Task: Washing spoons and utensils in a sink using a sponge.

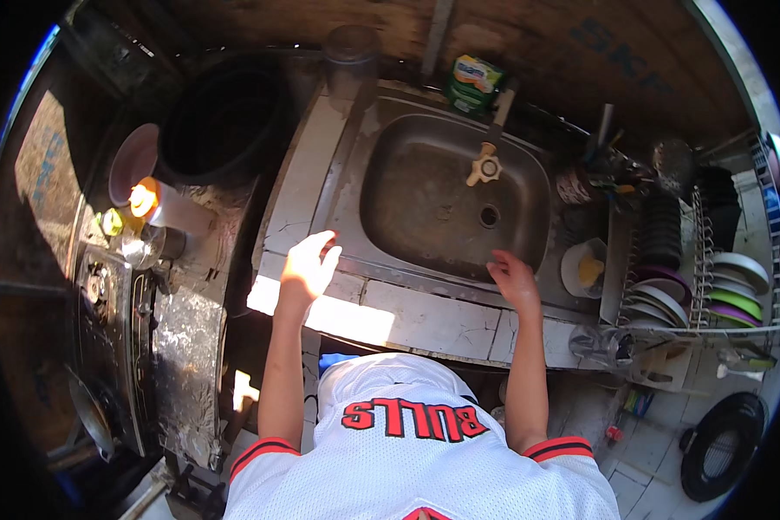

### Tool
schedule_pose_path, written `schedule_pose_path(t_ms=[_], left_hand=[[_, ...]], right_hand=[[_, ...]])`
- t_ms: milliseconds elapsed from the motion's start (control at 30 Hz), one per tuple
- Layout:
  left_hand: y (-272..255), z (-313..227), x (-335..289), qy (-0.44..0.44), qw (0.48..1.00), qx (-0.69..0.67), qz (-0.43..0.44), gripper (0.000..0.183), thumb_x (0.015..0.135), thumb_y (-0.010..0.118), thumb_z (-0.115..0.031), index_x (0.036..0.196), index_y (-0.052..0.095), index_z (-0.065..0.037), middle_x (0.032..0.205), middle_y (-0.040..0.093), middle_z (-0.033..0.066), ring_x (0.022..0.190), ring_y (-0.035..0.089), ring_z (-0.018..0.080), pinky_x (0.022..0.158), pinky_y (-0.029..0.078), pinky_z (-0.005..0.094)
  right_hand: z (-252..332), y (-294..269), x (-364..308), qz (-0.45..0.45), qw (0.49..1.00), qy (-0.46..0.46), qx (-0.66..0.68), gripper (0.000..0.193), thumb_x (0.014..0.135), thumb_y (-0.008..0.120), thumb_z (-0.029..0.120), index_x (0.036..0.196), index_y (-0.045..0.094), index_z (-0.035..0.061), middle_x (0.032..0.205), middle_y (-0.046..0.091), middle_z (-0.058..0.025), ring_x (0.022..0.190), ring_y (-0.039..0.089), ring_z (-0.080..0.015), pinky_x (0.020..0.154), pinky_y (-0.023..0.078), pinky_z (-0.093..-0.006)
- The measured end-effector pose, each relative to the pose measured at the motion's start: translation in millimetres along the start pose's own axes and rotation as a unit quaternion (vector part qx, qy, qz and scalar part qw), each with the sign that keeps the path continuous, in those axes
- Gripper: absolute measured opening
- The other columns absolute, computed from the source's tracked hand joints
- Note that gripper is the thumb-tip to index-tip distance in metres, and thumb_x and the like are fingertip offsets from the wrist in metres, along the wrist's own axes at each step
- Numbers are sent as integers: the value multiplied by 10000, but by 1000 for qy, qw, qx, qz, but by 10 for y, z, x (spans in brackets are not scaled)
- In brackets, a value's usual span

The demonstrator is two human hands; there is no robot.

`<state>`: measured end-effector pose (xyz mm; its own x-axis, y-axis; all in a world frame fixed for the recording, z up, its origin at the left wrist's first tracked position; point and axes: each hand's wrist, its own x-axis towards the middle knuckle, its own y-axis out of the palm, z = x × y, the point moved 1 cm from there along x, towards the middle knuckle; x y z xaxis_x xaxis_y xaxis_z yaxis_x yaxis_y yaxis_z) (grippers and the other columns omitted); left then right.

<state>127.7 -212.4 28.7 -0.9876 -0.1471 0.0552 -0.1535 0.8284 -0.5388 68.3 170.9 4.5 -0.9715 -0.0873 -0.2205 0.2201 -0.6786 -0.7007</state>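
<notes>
Both of my hands are bare and hold nothing. My left hand [310, 269] hovers over the tiled front edge by the sink's near left corner, thumb and fingers spread apart. Over the near right part of the sink rim is my right hand [515, 279], its fingers loosely bent and apart. Between and beyond them lies a steel sink [407, 208] with nothing in its basin but a drain [489, 216]. A tap with a cream star-shaped handle [484, 171] reaches over the basin. Right of my right hand, a white bowl [570, 274] holds a yellow sponge [590, 270].
A green pouch [473, 85] stands behind the sink. To the right, a wire dish rack [700, 269] holds several plates and dark bowls. On the left are a big black tub [221, 121], an orange-capped bottle [178, 210] and a stove [104, 290]. White tiles [425, 308] edge the counter.
</notes>
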Motion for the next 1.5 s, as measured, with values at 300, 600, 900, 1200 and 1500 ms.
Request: schedule_pose_path(t_ms=[300, 600, 900, 1200, 1500], left_hand=[[89, 380, 49, -63, 986, -21, 155, 270, 889, 580, -62, 1150, 576, 7, 962, 639, 80, 896, 599, 133, 815, 480, 256], [668, -547, 72, -73, 860, -145, 484, 250, 903, 550, -73, 1143, 585, -9, 970, 638, 69, 868, 615, 164, 813, 487, 283], [838, -830, -642, 271, 865, 127, 403, 235, 852, 530, -49, 1062, 600, 31, 999, 643, 193, 958, 629, 324, 854, 464, 348], [908, -507, -991, 242, 855, 163, 429, 259, 811, 517, 17, 1055, 602, 29, 986, 644, 204, 937, 631, 345, 839, 479, 358], [690, -764, -730, 236, 888, 100, 383, 241, 870, 518, -5, 1094, 607, -9, 926, 676, 169, 892, 670, 269, 801, 495, 333]], right_hand=[[-24, -131, -941, -54, 897, 108, 425, 356, 867, 625, 184, 1177, 576, 16, 974, 650, -67, 832, 625, -142, 684, 503, -269], [-804, 430, -3174, -469, 681, 309, 471, 284, 916, 549, 201, 1135, 584, 24, 931, 654, -39, 711, 579, -79, 569, 431, -195], [-2026, 2872, -3987, -303, 763, 554, 137, 830, 681, 764, 362, 1377, 386, 116, 1233, 538, -234, 1200, 456, -391, 1002, 347, -472], [-2365, 3485, -3591, -230, 672, 687, 152, 626, 640, 705, 237, 1232, 546, 109, 1048, 616, -247, 995, 578, -385, 895, 447, -385], [-1029, 1556, -3399, -556, 677, 335, 346, 367, 694, 588, 131, 1030, 603, -16, 979, 619, -119, 888, 583, -222, 829, 441, -317]])
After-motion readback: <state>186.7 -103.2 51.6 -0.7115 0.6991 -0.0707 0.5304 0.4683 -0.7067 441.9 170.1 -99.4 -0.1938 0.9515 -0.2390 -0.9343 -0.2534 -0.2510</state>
